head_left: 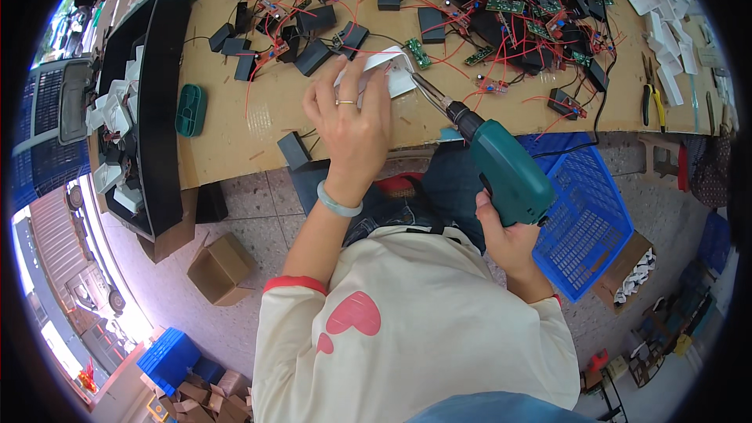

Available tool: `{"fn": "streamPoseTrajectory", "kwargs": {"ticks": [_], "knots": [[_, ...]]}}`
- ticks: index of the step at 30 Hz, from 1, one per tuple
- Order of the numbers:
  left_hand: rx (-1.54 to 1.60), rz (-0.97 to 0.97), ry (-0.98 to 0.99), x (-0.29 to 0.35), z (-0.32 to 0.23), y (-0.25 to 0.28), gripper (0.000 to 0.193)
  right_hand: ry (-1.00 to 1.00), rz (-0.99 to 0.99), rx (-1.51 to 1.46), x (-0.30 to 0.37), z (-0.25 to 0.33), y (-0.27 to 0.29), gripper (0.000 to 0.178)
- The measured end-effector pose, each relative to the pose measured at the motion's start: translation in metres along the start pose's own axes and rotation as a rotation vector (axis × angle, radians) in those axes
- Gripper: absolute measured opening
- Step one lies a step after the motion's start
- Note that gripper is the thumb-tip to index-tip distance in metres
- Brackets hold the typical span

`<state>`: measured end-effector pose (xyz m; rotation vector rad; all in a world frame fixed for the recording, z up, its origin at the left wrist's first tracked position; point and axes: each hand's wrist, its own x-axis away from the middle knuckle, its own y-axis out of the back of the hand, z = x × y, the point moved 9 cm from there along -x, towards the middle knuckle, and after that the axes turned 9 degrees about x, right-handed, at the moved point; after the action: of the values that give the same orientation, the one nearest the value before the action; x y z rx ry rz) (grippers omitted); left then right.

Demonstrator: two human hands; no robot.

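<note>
White casing (402,82) on or just above bench (258,133), at bit of green electric screwdriver (513,172). Left hand (348,121): fingers bent against casing, can't tell if pinching. Right hand (505,235): fingers wrapped round screwdriver. Risk — casing shifts or bit tilts, so bit could slip, scratch casing or nick left fingers. Counts: one screwdriver, one casing being worked, one green tray (190,111), one pliers (652,98); circuit boards (505,5) — too tangled to count.
</note>
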<state>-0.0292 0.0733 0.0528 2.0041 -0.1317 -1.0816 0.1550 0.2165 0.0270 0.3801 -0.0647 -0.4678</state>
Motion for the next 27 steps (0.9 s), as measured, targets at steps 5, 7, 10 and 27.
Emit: {"fn": "streamPoseTrajectory", "kwargs": {"ticks": [5, 7, 10, 27], "knots": [[0.056, 0.0, -0.038, 0.002, 0.0, 0.004, 0.016, 0.003, -0.003, 0.01, -0.001, 0.0, -0.001, 0.02], [0.11, 0.008, -0.049, 0.003, 0.0, 0.003, 0.016, -0.01, -0.009, -0.006, -0.002, -0.001, -0.001, 0.018], [0.132, 0.021, -0.029, 0.004, -0.001, 0.003, 0.015, -0.03, -0.024, -0.011, -0.002, -0.002, -0.002, 0.016], [0.054, 0.057, -0.003, -0.002, -0.002, -0.009, 0.011, -0.002, -0.039, 0.119, -0.014, 0.002, -0.012, 0.022]]}}
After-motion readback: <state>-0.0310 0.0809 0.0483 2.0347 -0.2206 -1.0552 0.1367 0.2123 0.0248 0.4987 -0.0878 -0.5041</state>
